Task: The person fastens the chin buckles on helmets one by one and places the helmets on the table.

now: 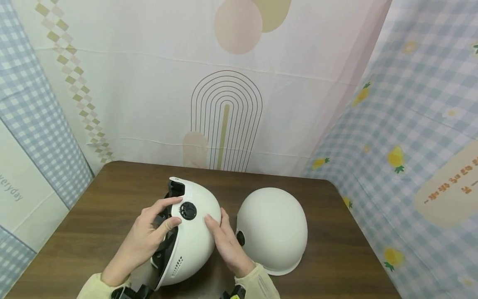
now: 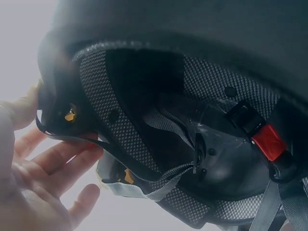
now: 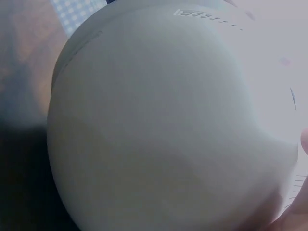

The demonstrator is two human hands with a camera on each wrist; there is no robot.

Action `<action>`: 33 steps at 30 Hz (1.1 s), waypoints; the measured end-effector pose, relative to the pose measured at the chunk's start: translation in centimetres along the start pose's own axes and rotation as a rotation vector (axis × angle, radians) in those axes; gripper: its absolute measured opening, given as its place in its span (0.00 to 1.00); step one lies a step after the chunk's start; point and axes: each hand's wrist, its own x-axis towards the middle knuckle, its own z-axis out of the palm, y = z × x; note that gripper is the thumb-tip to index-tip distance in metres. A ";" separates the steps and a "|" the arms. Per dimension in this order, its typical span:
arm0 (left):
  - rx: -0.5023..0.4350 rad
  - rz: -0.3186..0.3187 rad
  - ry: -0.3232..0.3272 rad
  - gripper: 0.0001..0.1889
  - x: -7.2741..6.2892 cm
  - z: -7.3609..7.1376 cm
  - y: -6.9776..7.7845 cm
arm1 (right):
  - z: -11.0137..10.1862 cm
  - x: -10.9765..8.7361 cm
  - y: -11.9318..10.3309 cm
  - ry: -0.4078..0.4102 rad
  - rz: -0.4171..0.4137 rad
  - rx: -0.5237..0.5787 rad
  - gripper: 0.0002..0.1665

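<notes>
A white helmet (image 1: 198, 236) is tipped on its side over the table, its opening facing left. My left hand (image 1: 147, 232) grips its rim, thumb and forefinger outside beside a black round disc (image 1: 188, 211). In the left wrist view, the other fingers (image 2: 72, 161) reach in by a thin strap. Mesh padding (image 2: 115, 115) and a red and black buckle (image 2: 268, 142) show inside. My right hand (image 1: 228, 243) lies against the crown with fairly straight fingers. White shell (image 3: 159, 115) fills most of the right wrist view, and only a bit of the hand shows there.
A second white helmet (image 1: 274, 228) stands dome up on the brown wooden table (image 1: 336, 253), close to the right of my right hand. A patterned cloth (image 1: 149, 95) hangs behind the table, with blue checked cloth (image 1: 373, 137) at the right side.
</notes>
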 end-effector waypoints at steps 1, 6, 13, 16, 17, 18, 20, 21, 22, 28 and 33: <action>-0.009 -0.009 -0.004 0.25 0.0 -0.1 0.0 | 0.0 0.0 -0.1 0.000 -0.005 -0.004 0.53; -0.044 -0.046 -0.011 0.23 -0.1 -0.3 0.1 | -0.2 -0.4 -0.8 -0.002 -0.026 -0.045 0.53; -0.107 -0.012 0.032 0.25 -0.1 -0.4 -0.2 | -0.5 -0.7 -1.9 0.009 -0.025 -0.079 0.53; -0.159 0.012 0.048 0.25 -0.1 -0.5 -0.4 | -0.6 -0.8 -2.3 -0.001 -0.021 -0.085 0.53; -0.170 0.015 0.053 0.25 -0.1 -0.5 -0.5 | -0.6 -0.8 -2.4 -0.004 -0.020 -0.087 0.53; -0.176 0.017 0.056 0.25 -0.1 -0.6 -0.5 | -0.6 -0.8 -2.5 -0.006 -0.019 -0.092 0.53; -0.190 0.013 0.064 0.25 -0.1 -0.7 -0.7 | -0.5 -0.7 -2.7 -0.005 -0.019 -0.110 0.53; -0.192 0.009 0.066 0.25 -0.1 -0.8 -0.7 | -0.5 -0.7 -2.8 -0.003 -0.019 -0.121 0.53; -0.192 0.005 0.068 0.25 -0.1 -0.8 -0.8 | -0.5 -0.7 -3.0 -0.001 -0.019 -0.133 0.53; -0.199 -0.009 0.079 0.24 -0.3 -1.0 -1.0 | -0.5 -0.5 -3.7 0.008 -0.020 -0.195 0.55; -0.206 -0.025 0.102 0.23 -0.5 -1.1 -1.1 | -0.6 -0.5 -4.0 0.003 -0.032 -0.232 0.54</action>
